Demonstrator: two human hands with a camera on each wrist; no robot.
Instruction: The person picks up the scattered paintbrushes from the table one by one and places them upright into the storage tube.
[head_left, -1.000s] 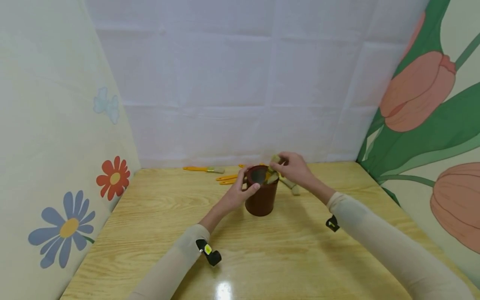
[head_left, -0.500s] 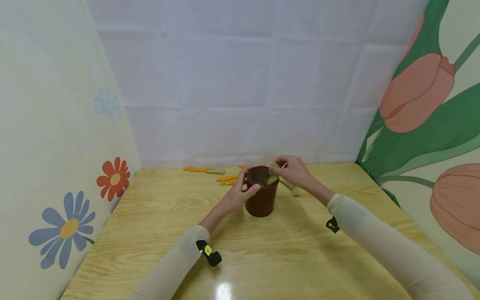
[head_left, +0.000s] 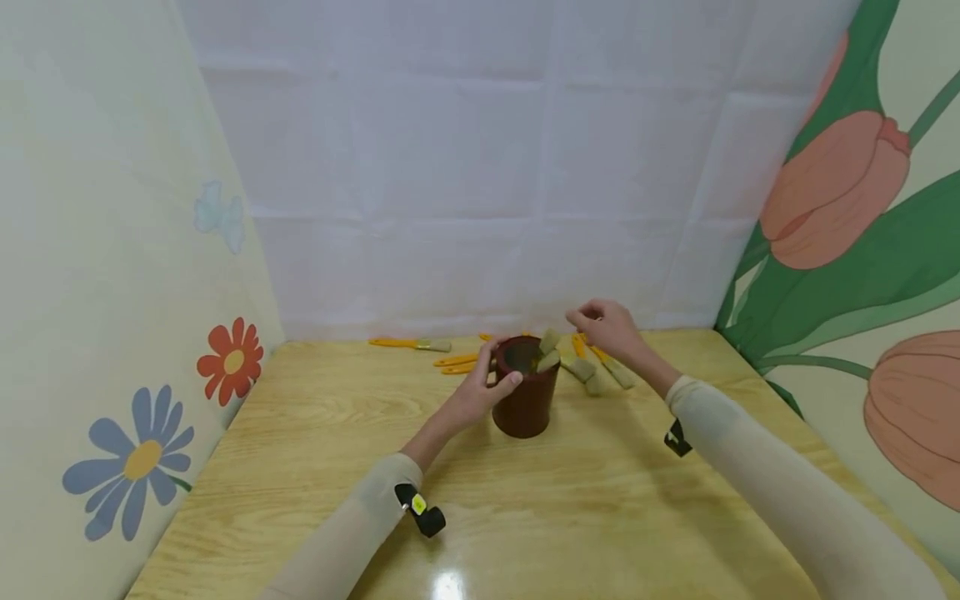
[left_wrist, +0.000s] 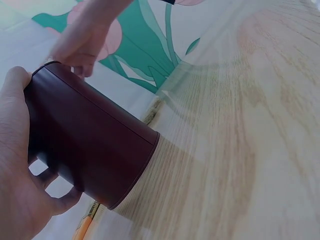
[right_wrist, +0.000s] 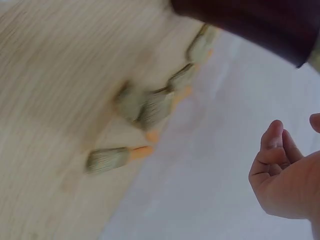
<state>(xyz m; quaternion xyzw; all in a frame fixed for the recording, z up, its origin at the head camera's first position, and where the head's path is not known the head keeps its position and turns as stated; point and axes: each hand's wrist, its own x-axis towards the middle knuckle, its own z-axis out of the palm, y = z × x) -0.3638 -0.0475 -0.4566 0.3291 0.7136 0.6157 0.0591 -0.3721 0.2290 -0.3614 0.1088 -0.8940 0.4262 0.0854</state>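
At the far left, the wall beside me carries a red flower and a blue flower. Next, near the back of the bench, lies a lone brush, then a pair of orange handles just beside my left hand. Its fingers are wrapped round the dark red cup, thumb at the rim. The cup stands on the bench, with two bristle heads poking up at its right rim. More brushes lie on the bench right of the cup. Over them is my right hand, its fingers loosely bent and holding nothing. Beyond, the right wall shows pink tulips.
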